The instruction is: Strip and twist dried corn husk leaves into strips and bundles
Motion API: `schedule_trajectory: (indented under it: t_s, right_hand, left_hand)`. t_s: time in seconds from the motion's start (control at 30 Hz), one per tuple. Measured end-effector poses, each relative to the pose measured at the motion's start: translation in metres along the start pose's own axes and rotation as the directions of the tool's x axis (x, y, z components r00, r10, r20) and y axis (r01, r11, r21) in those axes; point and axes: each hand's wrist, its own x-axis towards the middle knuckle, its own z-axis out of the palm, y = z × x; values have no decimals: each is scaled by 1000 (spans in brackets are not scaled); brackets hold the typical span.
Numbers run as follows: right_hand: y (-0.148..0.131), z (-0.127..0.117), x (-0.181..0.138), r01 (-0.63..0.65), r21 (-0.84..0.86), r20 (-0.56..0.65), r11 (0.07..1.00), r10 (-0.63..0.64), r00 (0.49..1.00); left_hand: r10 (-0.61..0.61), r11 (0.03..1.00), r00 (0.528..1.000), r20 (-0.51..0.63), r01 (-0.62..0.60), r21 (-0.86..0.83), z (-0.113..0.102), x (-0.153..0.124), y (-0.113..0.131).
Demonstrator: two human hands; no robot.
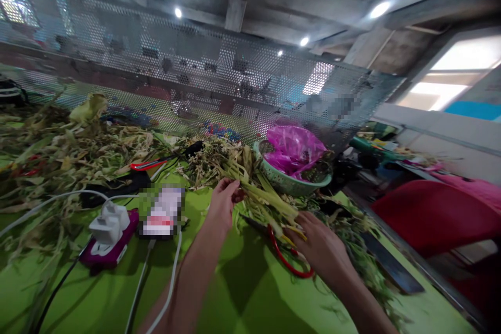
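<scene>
A long bundle of pale green plant stalks lies slanting between my two hands. My left hand has its fingers closed at the upper left end of the bundle. Over the lower right end, my right hand curls its fingers around the stalks, and a yellowish piece shows beneath them. Just under that hand is a pair of scissors with red handles, the dark blades pointing up and left. Whether the right hand touches the scissors I cannot tell.
Dried leaves and stalks heap along the back and left. Behind the hands stands a green basket with a pink plastic bag. A phone, a power strip and white cables lie at left. A red chair is at right.
</scene>
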Motion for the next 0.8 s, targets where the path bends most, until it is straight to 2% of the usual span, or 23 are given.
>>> schedule_trajectory:
  t_s: [0.07, 0.17, 0.23, 0.3, 0.37, 0.43, 0.47, 0.5, 0.53, 0.57, 0.6, 0.63, 0.7, 0.73, 0.8]
  right_hand:
    - [-13, 1, 10, 14, 260, 22, 965, -21, 1000]
    - [-36, 11, 26, -44, 674, 65, 737, 1, 998]
    - [-48, 19, 38, -73, 801, 9, 594, 111, 994]
    - [-52, 24, 50, -40, 876, -75, 481, 218, 973]
    - [-49, 25, 62, 17, 905, -141, 425, 262, 955]
    - [-41, 21, 71, 48, 893, -182, 447, 260, 948]
    - [-37, 19, 74, 50, 874, -193, 483, 252, 948]
    - [-33, 16, 77, 42, 849, -193, 527, 236, 952]
    - [-29, 14, 78, 29, 819, -182, 574, 212, 960]
    - [-27, 12, 78, 13, 787, -160, 617, 183, 970]
    - [-25, 11, 78, -3, 758, -131, 653, 156, 979]
    - [-25, 10, 77, -14, 736, -102, 677, 131, 986]
    - [-26, 12, 75, -13, 728, -75, 685, 98, 992]
    - [-26, 14, 73, -5, 741, -77, 672, 92, 993]
    - [-26, 19, 72, 9, 775, -92, 632, 98, 991]
  left_hand:
    - [-26, 999, 999, 21, 27, -45, 1, -1, -3]
    - [-81, 993, 993, 81, 87, -81, 3, -5, -11]
    - [-131, 990, 981, 144, 138, -39, 4, -9, -16]
    - [-178, 984, 964, 199, 176, 26, 4, -10, -19]
    - [-176, 984, 973, 151, 168, 64, 3, -9, -15]
    - [-73, 993, 997, -27, 75, 88, 1, -5, -7]
    - [28, 991, 986, -162, -7, 130, 0, -3, -1]
    - [160, 975, 962, -220, -119, 186, 0, -2, 3]
    - [264, 950, 941, -210, -217, 223, -1, -1, 7]
    - [335, 919, 930, -150, -288, 268, -1, 0, 9]
    - [344, 890, 938, -41, -312, 332, 0, -1, 9]
    - [307, 860, 948, 85, -314, 403, 1, -2, 7]
    - [184, 773, 938, 293, -322, 547, 3, -6, -2]
    - [142, 715, 923, 357, -345, 608, 4, -9, -8]
    - [89, 612, 912, 400, -366, 701, 4, -12, -20]
